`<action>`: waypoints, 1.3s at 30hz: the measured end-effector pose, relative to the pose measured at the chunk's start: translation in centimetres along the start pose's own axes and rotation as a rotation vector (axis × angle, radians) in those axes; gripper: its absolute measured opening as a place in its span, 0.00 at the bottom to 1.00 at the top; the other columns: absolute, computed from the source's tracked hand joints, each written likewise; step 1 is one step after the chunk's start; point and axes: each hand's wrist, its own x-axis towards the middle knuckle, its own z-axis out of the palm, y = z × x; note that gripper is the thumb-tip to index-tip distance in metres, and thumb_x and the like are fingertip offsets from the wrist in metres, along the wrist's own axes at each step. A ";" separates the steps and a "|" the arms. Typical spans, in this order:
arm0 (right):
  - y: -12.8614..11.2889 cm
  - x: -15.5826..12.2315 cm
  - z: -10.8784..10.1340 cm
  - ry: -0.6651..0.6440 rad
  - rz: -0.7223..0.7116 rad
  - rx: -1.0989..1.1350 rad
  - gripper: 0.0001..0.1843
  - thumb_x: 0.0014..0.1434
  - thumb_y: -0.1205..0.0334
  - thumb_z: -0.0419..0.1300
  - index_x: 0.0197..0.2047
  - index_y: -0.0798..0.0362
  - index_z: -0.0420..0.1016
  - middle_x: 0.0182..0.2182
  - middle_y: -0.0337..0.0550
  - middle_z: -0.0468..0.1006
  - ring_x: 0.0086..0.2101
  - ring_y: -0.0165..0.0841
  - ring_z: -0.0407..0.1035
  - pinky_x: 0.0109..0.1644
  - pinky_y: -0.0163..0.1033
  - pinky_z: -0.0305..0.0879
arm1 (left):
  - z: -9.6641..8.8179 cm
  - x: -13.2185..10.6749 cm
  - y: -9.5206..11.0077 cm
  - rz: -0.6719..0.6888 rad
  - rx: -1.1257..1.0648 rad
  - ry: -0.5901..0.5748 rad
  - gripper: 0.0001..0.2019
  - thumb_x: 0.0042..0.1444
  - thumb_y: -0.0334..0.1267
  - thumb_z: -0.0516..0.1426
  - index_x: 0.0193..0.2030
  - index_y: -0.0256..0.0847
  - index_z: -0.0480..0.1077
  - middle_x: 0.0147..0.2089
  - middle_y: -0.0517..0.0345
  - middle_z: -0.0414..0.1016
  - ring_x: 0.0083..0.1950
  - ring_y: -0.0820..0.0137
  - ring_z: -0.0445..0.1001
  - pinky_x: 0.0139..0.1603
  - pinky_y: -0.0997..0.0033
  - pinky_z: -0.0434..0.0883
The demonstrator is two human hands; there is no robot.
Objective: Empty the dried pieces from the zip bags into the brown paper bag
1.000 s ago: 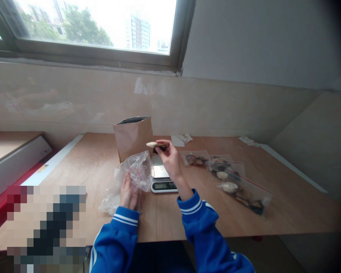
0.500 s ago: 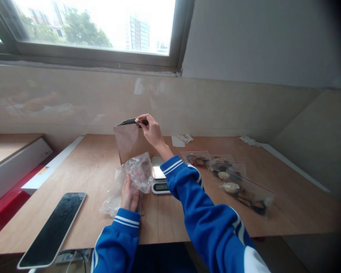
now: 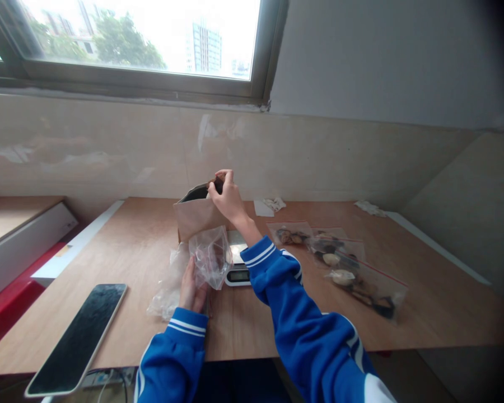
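Observation:
My right hand [image 3: 229, 196] is at the mouth of a brown paper bag [image 3: 193, 219], pinching a dark lumpy piece [image 3: 218, 183] at the opening. The bag's dark inner lining shows, and its lower part is hidden behind a clear plastic bag [image 3: 210, 257]. My left hand [image 3: 191, 291] holds that crumpled plastic bag upright on the wooden table [image 3: 121, 268]. A digital kitchen scale [image 3: 237, 275] sits just right of it, partly covered by the plastic and my right sleeve.
Several zip bags with dark and pale pieces [image 3: 289, 233] lie to the right of the scale. A smartphone [image 3: 78, 338] lies at the front left. White paper scraps [image 3: 264, 208] sit near the wall, and a window is above.
My right hand moved slightly right and down, staying at the bag's mouth. The paper bag's top sits lower and its opening looks wider. My left hand has barely moved.

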 end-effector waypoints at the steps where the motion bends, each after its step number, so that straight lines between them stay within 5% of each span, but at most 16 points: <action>1: -0.3 -0.2 -0.1 -0.007 0.031 -0.054 0.16 0.62 0.61 0.55 0.51 0.52 0.55 0.39 0.47 0.75 0.38 0.39 0.73 0.42 0.42 0.69 | 0.0 0.0 0.0 -0.007 0.003 -0.004 0.17 0.59 0.44 0.57 0.52 0.40 0.72 0.49 0.49 0.78 0.50 0.64 0.76 0.53 0.63 0.73; 6: -1.8 -0.8 -0.3 -0.117 -0.010 -0.355 0.13 0.67 0.52 0.48 0.48 0.51 0.61 0.36 0.47 0.76 0.38 0.40 0.72 0.41 0.41 0.66 | -0.1 0.2 -0.1 -0.029 -0.018 -0.012 0.17 0.60 0.43 0.55 0.53 0.37 0.71 0.48 0.48 0.78 0.47 0.64 0.78 0.54 0.61 0.73; 9: -1.9 -1.2 -0.3 -0.151 -0.127 -0.506 0.22 0.69 0.48 0.39 0.41 0.52 0.68 0.37 0.49 0.76 0.42 0.40 0.69 0.47 0.42 0.62 | 0.0 0.2 0.0 -0.036 -0.044 -0.022 0.18 0.61 0.42 0.55 0.54 0.36 0.70 0.49 0.47 0.78 0.48 0.63 0.78 0.54 0.61 0.73; 14: -1.8 -3.3 -1.3 -0.127 -0.303 -0.471 0.20 0.70 0.53 0.40 0.45 0.51 0.70 0.48 0.47 0.72 0.49 0.37 0.64 0.55 0.43 0.55 | 0.4 -0.2 0.3 -0.080 -0.074 -0.052 0.20 0.61 0.43 0.54 0.56 0.35 0.69 0.47 0.47 0.79 0.49 0.63 0.78 0.53 0.63 0.74; 18: -1.3 -7.2 -2.8 0.030 -0.107 -0.313 0.18 0.70 0.56 0.41 0.44 0.52 0.70 0.45 0.46 0.73 0.47 0.36 0.65 0.54 0.43 0.56 | 0.7 -0.6 0.3 -0.051 -0.077 -0.057 0.19 0.59 0.41 0.56 0.55 0.36 0.69 0.47 0.49 0.79 0.50 0.62 0.77 0.54 0.61 0.73; 25: 3.0 -12.3 -5.7 -0.131 0.352 0.122 0.19 0.60 0.45 0.54 0.29 0.53 0.69 0.24 0.39 0.73 0.26 0.32 0.66 0.33 0.36 0.61 | 0.9 -1.1 0.2 0.006 0.053 -0.127 0.20 0.50 0.41 0.63 0.50 0.38 0.73 0.45 0.50 0.80 0.48 0.61 0.78 0.50 0.62 0.74; 29: 3.9 -12.7 -7.6 0.028 0.390 0.310 0.22 0.58 0.42 0.56 0.31 0.54 0.72 0.22 0.39 0.72 0.26 0.32 0.67 0.32 0.35 0.61 | 1.4 -1.3 -0.1 0.052 0.220 -0.180 0.20 0.44 0.42 0.67 0.45 0.36 0.77 0.45 0.47 0.80 0.51 0.59 0.76 0.54 0.63 0.71; 34: 3.7 -16.4 -7.6 0.079 0.512 0.419 0.30 0.59 0.34 0.49 0.47 0.52 0.69 0.39 0.46 0.76 0.36 0.35 0.70 0.38 0.37 0.65 | 2.2 -1.5 0.2 0.103 0.259 -0.188 0.23 0.45 0.44 0.66 0.48 0.38 0.75 0.45 0.48 0.80 0.49 0.58 0.77 0.53 0.59 0.71; 39: 2.7 -21.4 -5.4 -0.180 0.631 0.618 0.37 0.50 0.34 0.60 0.55 0.48 0.59 0.50 0.50 0.71 0.43 0.37 0.70 0.42 0.40 0.67 | 3.4 -2.9 1.0 0.162 0.270 -0.191 0.22 0.51 0.47 0.62 0.52 0.40 0.71 0.50 0.47 0.78 0.51 0.60 0.76 0.50 0.62 0.72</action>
